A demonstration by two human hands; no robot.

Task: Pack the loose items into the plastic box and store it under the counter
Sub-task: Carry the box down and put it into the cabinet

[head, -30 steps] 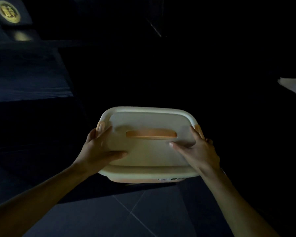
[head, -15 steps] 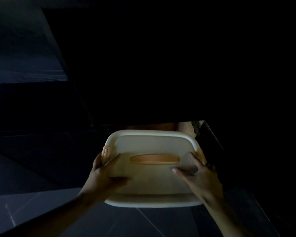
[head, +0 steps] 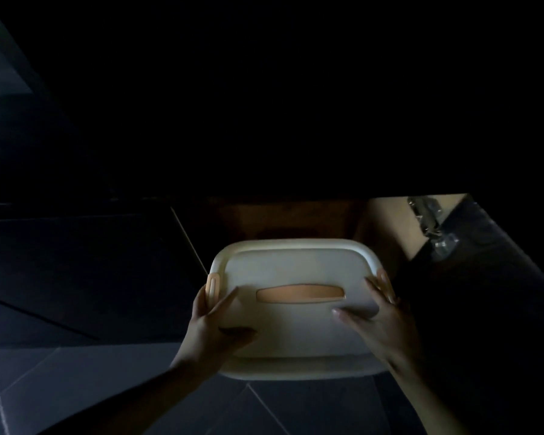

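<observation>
A cream plastic box (head: 296, 271) with a closed lid, an orange handle (head: 300, 293) in the lid's middle and orange side clips is held low above the floor. My left hand (head: 215, 328) grips its left side, thumb lying on the lid. My right hand (head: 379, 321) grips its right side, fingers spread over the lid. The box's far edge sits at the mouth of a dark opening under the counter (head: 280, 221). The box's contents are hidden by the lid.
The scene is very dim. The dark counter front (head: 296, 120) fills the upper view. An open cabinet door (head: 471, 246) with a metal hinge (head: 427, 221) stands to the right of the opening. Dark floor tiles (head: 76, 372) lie below.
The box and both hands have dropped lower and moved toward the opening under the counter, which now shows its brown inside and the hinge at the right.
</observation>
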